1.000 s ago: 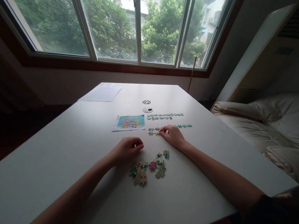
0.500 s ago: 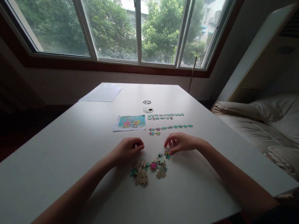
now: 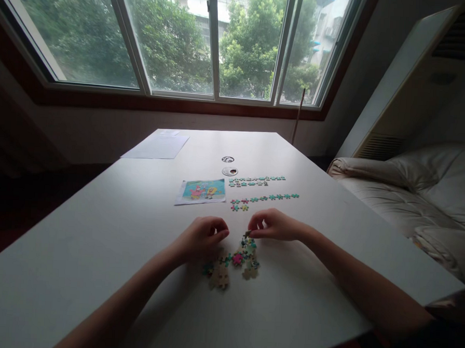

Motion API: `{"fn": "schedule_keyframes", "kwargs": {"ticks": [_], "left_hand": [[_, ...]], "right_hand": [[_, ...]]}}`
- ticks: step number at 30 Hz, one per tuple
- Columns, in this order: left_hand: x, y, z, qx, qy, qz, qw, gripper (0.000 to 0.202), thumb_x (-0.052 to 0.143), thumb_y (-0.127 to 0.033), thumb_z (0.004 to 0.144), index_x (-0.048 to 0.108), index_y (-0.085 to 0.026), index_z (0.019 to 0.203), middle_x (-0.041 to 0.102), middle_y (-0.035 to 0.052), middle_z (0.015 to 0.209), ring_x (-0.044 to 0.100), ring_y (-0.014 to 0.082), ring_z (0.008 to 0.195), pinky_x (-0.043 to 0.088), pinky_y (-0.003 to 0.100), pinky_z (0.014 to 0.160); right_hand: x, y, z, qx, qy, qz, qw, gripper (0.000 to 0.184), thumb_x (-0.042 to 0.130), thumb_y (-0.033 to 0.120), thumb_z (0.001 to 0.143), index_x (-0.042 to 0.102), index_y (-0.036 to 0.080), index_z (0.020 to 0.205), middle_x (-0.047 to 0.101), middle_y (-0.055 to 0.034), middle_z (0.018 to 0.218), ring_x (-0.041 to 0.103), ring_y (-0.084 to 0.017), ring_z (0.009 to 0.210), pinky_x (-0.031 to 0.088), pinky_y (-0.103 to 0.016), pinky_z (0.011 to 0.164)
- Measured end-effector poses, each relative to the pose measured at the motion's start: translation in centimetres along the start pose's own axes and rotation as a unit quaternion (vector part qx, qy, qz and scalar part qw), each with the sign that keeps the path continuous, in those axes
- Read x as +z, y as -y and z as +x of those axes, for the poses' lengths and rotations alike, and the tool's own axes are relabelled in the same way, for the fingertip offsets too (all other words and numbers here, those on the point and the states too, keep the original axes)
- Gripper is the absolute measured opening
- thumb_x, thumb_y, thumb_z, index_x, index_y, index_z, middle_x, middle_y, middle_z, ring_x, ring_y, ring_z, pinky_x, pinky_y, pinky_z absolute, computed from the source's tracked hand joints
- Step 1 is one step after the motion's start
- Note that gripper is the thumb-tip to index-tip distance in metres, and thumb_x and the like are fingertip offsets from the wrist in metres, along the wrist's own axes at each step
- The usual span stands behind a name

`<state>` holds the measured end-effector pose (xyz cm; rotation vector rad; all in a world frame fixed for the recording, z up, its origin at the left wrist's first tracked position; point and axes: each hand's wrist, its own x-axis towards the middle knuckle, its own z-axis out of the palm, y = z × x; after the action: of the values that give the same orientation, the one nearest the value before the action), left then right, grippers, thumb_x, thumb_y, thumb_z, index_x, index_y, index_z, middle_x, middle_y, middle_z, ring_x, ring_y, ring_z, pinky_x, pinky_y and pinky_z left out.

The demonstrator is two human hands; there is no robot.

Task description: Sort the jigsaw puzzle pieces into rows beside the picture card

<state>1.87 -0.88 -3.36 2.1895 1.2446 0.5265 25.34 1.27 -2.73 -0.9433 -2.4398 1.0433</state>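
My right hand [image 3: 273, 225] pinches a dark-looking puzzle piece [image 3: 247, 234] between thumb and fingertips, just above the far end of a loose pile. Curled above the table on the pile's left is my left hand [image 3: 205, 238], thumb and forefinger drawn together; whatever may be in them is hidden. Below the hands lie the jumbled puzzle pieces [image 3: 221, 275], some showing plain brown backs and others coloured faces, among them a pink piece [image 3: 238, 258]. Beyond my right hand, several pieces are laid out in rows [image 3: 264, 198].
A cartoon picture sheet [image 3: 203, 191] lies left of the rows. Two round discs [image 3: 229, 171] and white paper [image 3: 156, 145] are farther back on the white table [image 3: 128, 231]. A cushioned sofa [image 3: 391, 187] stands to the right, with a window [image 3: 177, 41] ahead.
My right hand has moved left toward the pile's far end, and a piece now shows raised in its fingertips. The left hand has shifted slightly right.
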Motion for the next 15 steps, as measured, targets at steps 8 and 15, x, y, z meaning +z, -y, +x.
{"fn": "schedule_keyframes", "kwargs": {"ticks": [8, 15], "left_hand": [[0.9, -1.5, -0.3, 0.053, -0.040, -0.039, 0.997, 0.019, 0.050, -0.031, 0.078, 0.063, -0.017, 0.075, 0.059, -0.0015, 0.063, 0.046, 0.0088, 0.055, 0.037, 0.020, 0.054], [1.1, -1.2, -0.2, 0.044, -0.083, -0.062, 0.994, 0.022, 0.050, -0.033, 0.079, 0.061, -0.015, 0.073, 0.056, -0.0013, 0.061, 0.044, 0.0082, 0.053, 0.036, 0.019, 0.051]], "right_hand": [[1.3, 1.3, 0.7, 0.023, -0.125, 0.068, 0.990, 0.024, 0.058, 0.036, 0.075, 0.065, 0.014, 0.080, 0.061, -0.0016, 0.068, 0.049, -0.007, 0.059, 0.037, -0.020, 0.053], [1.6, 1.2, 0.9, 0.029, -0.117, 0.101, 0.988, 0.026, 0.059, 0.039, 0.073, 0.065, 0.014, 0.079, 0.061, -0.0018, 0.068, 0.050, -0.008, 0.058, 0.037, -0.020, 0.052]]}}
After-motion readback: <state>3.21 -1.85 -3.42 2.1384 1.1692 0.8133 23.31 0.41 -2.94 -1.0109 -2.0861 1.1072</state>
